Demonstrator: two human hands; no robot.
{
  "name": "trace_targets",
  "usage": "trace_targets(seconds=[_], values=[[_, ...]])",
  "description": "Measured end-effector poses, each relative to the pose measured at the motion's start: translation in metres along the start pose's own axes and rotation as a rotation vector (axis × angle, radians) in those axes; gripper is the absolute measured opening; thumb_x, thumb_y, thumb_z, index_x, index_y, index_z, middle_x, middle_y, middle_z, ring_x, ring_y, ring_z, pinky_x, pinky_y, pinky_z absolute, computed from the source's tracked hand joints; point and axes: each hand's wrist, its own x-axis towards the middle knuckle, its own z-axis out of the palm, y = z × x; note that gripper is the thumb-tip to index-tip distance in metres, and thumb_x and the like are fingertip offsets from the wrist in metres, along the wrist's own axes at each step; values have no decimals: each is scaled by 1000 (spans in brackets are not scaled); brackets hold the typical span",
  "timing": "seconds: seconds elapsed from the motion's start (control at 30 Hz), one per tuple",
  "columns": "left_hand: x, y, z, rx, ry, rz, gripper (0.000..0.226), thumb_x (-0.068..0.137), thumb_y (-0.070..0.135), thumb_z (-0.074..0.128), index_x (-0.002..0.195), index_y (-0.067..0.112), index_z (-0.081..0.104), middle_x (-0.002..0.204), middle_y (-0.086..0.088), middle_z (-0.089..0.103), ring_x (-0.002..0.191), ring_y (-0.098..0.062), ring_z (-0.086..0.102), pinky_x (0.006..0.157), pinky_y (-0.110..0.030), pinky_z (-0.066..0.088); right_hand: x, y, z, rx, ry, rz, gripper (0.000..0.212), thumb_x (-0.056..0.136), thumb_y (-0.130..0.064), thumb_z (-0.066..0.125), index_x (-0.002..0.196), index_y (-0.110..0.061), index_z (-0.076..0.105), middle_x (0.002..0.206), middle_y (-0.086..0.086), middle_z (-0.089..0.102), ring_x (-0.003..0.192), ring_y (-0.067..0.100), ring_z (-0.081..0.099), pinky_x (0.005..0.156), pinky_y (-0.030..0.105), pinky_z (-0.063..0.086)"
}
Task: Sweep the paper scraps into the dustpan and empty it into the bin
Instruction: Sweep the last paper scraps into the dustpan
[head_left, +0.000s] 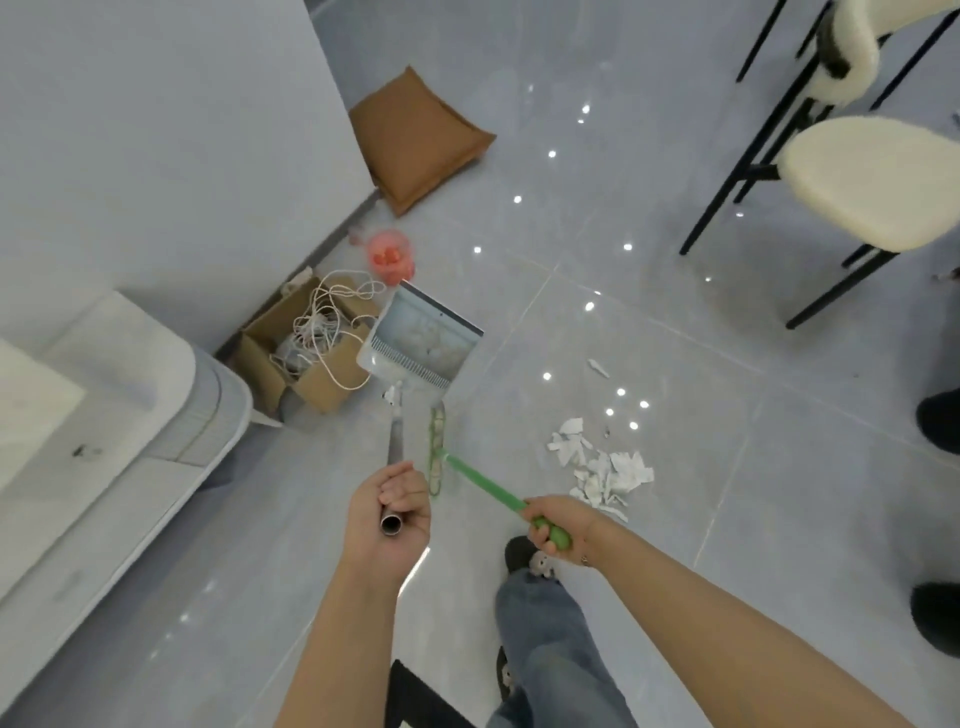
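We are gripping the dustpan's metal handle (395, 441) with our left hand (390, 512), fingers (402, 491) curled round its open top end. The dustpan (422, 340) is sitting on the floor (675, 364) at the far end of that handle, its mouth facing right and far, with pale scraps already lying inside it. Our right hand (553, 525) is holding the green broom handle (485, 486), fingers wrapped round its near end. The broom head (436, 449) is resting on the floor just beside the dustpan handle, on its right.

The scrap pile (597, 467) is lying on the floor to the right of the broom head, well apart from the dustpan mouth. One loose scrap (598, 368) is lying farther off, between the pile and the dustpan's far edge.

Open tile is stretching between the dustpan and the pile, and on toward the chairs (872, 182) at far right. On the left, the room is tightening: a cardboard box (306, 358) of white cords is touching the dustpan's left edge, with a wall (182, 130) behind it and a grey bed edge (197, 415) nearer. A pink bag (390, 254) is sitting just beyond the dustpan, and a brown cushion (421, 140) is leaning by the wall farther off. Our shoe (522, 553) is standing near the pile's near edge. Dark shapes are sitting at the right edge; we cannot tell what they are.
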Motion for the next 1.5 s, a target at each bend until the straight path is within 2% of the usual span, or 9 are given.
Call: trace_targets(seconds=[0.1,0.23,0.5,0.63,0.77,0.87,1.0,1.2,1.5], values=[[6,29,12,-21,-9,42,31,75,-6,53,62,18,37,40,7,32,28,-5,31,28,-13,29,10,-40,34,-107,-32,35,9,96,-13,45,102,-12,52,62,1,46,35,4,41,30,14,29],[25,68,33,-57,-95,86,52,37,-22,78,53,12,42,40,5,35,28,-6,34,28,-16,32,40,-86,66,-411,42,90,19,98,-23,37,86,-13,48,62,2,45,46,8,38,35,14,30],[57,144,49,-66,-98,67,43,58,-16,70,57,15,40,41,5,37,30,-6,36,29,-16,35,106,-137,134,-657,94,74,28,98,-20,32,74,-9,41,62,7,44,47,13,38,40,18,30],[75,190,58,26,7,50,29,85,5,43,60,17,35,40,7,34,28,-4,34,29,-13,32,140,-160,173,-627,120,53,25,99,-19,33,83,-6,47,63,9,46,47,14,39,43,23,33],[85,233,58,63,60,6,30,81,2,51,56,15,38,40,7,34,28,-3,33,28,-12,30,157,-173,191,-564,158,87,23,98,-18,31,87,-6,48,62,7,45,46,12,36,39,19,32],[91,251,62,111,6,-59,47,49,-15,80,52,12,42,40,6,36,28,-5,35,28,-15,33,154,-173,178,-429,188,144,26,97,-17,32,74,-9,43,59,6,42,41,10,32,33,11,28],[107,255,81,175,-27,-112,54,33,-21,82,50,12,43,41,6,36,29,-4,35,28,-14,33,124,-150,123,-269,298,204,19,96,-15,34,81,-8,44,58,6,41,34,10,29,36,12,25],[122,245,104,131,-85,-167,49,38,-24,77,51,10,45,39,4,38,28,-5,38,29,-13,34,72,-127,63,-254,435,238,15,95,-12,37,85,-4,46,58,8,44,32,11,31,36,15,26],[136,252,129,118,-128,-218,34,66,-11,63,63,15,41,40,4,38,29,-6,37,30,-14,34,76,-191,101,-340,345,94,21,95,-16,36,103,-2,50,58,5,45,40,12,34,37,15,28]])
